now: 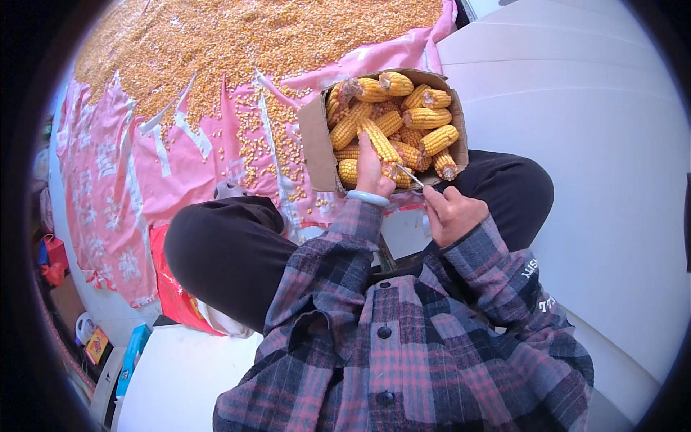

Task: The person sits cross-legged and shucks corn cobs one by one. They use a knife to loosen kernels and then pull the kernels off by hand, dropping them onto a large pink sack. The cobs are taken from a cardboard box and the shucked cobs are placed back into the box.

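Left hand: the left hand (372,175) is closed around a corn cob (379,141) and reaches into the cardboard box (317,144). A pale bangle (368,198) sits on the wrist.
Held cob: lies at the near edge of the box, on top of the pile, its tip pointing away from the person. The grip low on the cob appears meant to steady it for the tool.
Right hand: the right hand (452,213) is closed on a thin metal tool (410,176), whose point is aimed at the base of the held cob, just beside the left hand. Whether the point touches the cob cannot be told.
Box: stands on the floor between the knees, at the right edge of the pink sheet (129,180), and is heaped with yellow cobs (425,119). Its nearness keeps the supply within reach of both hands.
Loose kernels: a broad layer of kernels (237,36) is spread across the far part of the sheet, seemingly laid thin to dry, with scattered kernels trailing toward the box.
Posture: seated, legs apart in dark trousers (230,252), plaid shirt sleeves over both forearms.
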A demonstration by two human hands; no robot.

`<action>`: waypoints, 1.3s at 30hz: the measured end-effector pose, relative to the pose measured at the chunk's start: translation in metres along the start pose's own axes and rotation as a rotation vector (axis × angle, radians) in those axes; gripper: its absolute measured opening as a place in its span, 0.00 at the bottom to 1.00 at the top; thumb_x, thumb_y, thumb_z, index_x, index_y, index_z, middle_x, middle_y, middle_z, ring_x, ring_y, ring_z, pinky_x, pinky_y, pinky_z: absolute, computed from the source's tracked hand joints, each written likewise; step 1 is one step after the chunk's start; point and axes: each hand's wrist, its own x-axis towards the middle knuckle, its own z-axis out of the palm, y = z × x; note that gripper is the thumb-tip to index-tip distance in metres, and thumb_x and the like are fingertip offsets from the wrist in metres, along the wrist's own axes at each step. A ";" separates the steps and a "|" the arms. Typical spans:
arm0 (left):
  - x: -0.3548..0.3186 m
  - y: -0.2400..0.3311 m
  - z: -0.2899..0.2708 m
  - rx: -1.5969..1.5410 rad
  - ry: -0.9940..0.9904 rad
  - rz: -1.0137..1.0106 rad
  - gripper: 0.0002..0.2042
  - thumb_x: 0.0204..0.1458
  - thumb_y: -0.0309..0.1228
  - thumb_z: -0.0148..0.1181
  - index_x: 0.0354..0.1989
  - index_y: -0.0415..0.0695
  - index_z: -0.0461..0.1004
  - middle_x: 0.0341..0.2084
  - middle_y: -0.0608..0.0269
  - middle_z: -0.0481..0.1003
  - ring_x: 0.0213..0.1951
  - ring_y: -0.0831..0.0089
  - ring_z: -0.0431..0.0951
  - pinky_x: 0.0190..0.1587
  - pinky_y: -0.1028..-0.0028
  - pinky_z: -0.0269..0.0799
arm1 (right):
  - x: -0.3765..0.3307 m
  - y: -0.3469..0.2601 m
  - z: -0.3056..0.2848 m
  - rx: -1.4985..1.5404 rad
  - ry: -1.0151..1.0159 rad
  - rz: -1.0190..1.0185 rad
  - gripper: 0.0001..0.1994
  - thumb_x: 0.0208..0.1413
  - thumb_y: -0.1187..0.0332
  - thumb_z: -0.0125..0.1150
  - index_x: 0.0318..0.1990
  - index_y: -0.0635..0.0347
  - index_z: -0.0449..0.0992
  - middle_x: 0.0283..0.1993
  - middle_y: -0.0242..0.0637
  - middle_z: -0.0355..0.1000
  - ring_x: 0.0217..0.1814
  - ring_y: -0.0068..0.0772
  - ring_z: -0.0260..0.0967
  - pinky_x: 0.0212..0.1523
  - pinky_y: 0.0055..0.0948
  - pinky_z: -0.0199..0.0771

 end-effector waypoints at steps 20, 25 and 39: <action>0.011 -0.002 -0.003 0.072 0.031 0.107 0.22 0.60 0.51 0.33 0.44 0.45 0.64 0.28 0.56 0.71 0.25 0.63 0.74 0.28 0.64 0.75 | -0.005 0.014 0.014 0.190 0.120 0.040 0.10 0.47 0.69 0.58 0.39 0.57 0.74 0.24 0.42 0.70 0.23 0.43 0.71 0.21 0.36 0.71; 0.008 -0.006 0.001 0.074 0.051 0.107 0.22 0.60 0.50 0.33 0.45 0.45 0.64 0.31 0.58 0.71 0.25 0.64 0.74 0.28 0.64 0.75 | -0.003 0.002 0.017 0.014 0.080 0.029 0.11 0.47 0.69 0.59 0.40 0.55 0.74 0.23 0.38 0.67 0.20 0.41 0.68 0.19 0.33 0.68; 0.008 -0.008 0.005 0.049 0.087 0.097 0.22 0.59 0.51 0.37 0.42 0.43 0.67 0.28 0.62 0.71 0.29 0.69 0.74 0.30 0.67 0.73 | 0.060 -0.008 0.045 -0.030 -0.059 0.147 0.08 0.50 0.63 0.53 0.33 0.56 0.72 0.27 0.44 0.72 0.26 0.46 0.73 0.26 0.41 0.73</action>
